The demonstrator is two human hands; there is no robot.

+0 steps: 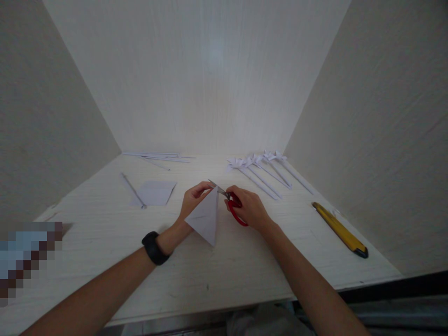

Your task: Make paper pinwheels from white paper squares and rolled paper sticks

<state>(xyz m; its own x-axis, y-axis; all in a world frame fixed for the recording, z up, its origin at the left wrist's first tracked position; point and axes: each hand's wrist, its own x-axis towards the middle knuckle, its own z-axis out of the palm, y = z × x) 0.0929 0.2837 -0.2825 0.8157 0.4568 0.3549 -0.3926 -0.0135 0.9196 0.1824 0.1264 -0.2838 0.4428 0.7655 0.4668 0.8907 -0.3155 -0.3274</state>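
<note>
My left hand [194, 199], with a black band on its wrist, pinches a folded white paper [206, 216] near its upper tip. The paper hangs as a pointed, triangular shape with a faint crease or line across it. In my right hand [250, 205] is a pair of scissors [236, 213] with red handles. Their metal blades reach left and lie at the paper's upper tip; whether they are cutting into it I cannot tell. The left fingertips are partly hidden behind the paper and blades.
Several white paper flowers on stems [261, 169] lie at the back right. Thin rolled paper sticks [157, 156] lie at the back left, near another stick [133, 190] and paper sheets [157, 192]. A yellow cutter knife [339, 229] rests at right. A blurred-out object [24, 256] stands at far left. Walls enclose the white table [196, 284].
</note>
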